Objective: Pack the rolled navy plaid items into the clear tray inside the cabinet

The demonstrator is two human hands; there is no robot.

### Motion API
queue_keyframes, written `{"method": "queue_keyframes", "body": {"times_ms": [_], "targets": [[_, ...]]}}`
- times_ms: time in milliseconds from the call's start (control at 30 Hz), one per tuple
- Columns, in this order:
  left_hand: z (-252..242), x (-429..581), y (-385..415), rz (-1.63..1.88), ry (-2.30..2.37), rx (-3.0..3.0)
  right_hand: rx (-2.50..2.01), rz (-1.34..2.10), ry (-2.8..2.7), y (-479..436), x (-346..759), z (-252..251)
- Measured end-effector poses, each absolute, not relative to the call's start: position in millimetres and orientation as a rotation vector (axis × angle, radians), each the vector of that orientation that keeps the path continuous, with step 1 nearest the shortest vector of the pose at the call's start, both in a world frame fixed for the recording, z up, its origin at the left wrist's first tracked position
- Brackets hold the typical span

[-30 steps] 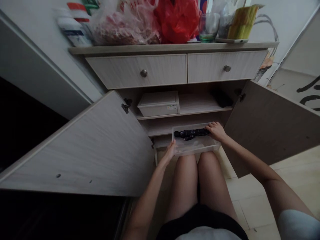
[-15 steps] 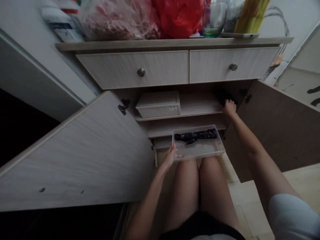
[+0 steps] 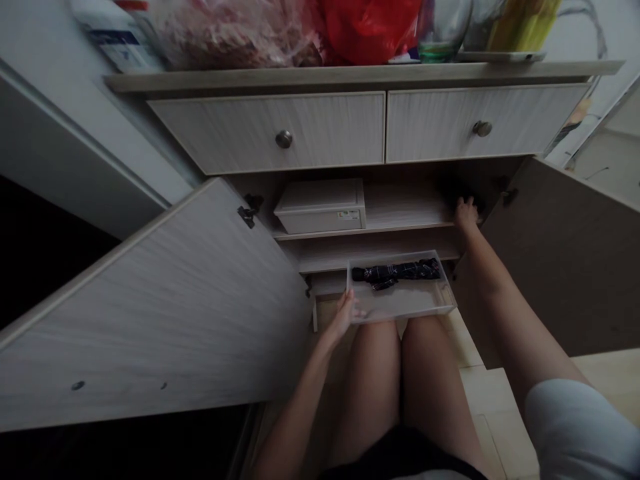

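Observation:
A clear shallow plastic tray (image 3: 400, 309) rests on my knees, held at its left end by my left hand (image 3: 344, 315). Inside it, along the far side, lies a folded dark checked umbrella (image 3: 400, 270). My right hand (image 3: 467, 213) reaches into the upper shelf of the open cabinet at its right end, with its fingers on a black item (image 3: 453, 190). That item sits in deep shadow, so its shape is unclear. On the same shelf, to the left, stands a white lidded box (image 3: 320, 205) with a small label.
The left cabinet door (image 3: 165, 313) and right door (image 3: 565, 260) stand open on both sides. Two closed drawers are above the shelves. The cabinet top (image 3: 250, 79) bears plastic bags, a red bag (image 3: 370, 30), a glass (image 3: 443, 33) and a white bottle (image 3: 117, 37).
The view has shifted slightly, with the cabinet appearing a little nearer. My right hand stays at the black item, and my left hand still holds the tray.

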State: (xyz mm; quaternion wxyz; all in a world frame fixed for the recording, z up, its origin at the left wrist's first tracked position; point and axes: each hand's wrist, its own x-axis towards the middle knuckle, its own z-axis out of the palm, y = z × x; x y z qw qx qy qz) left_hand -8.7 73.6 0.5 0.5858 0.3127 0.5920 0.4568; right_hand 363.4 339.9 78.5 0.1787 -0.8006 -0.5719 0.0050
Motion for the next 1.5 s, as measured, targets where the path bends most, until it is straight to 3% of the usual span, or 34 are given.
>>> {"method": "queue_keyframes", "body": {"times_ms": [533,733,1000,1500], "targets": [[4,-6,73,1.032,1.439,0.813,-1.655,0.357,-1.147,271,386,66],[6,-4,74,1.028,1.439,0.774,-1.231,0.66,-1.426,201,386,83],[3,-1,76,1.076,1.417,0.861,-1.025,1.05,-1.891,115,350,100],[13,-2,73,1.091,1.383,0.826,-0.988,0.687,-2.306,134,328,59]]}}
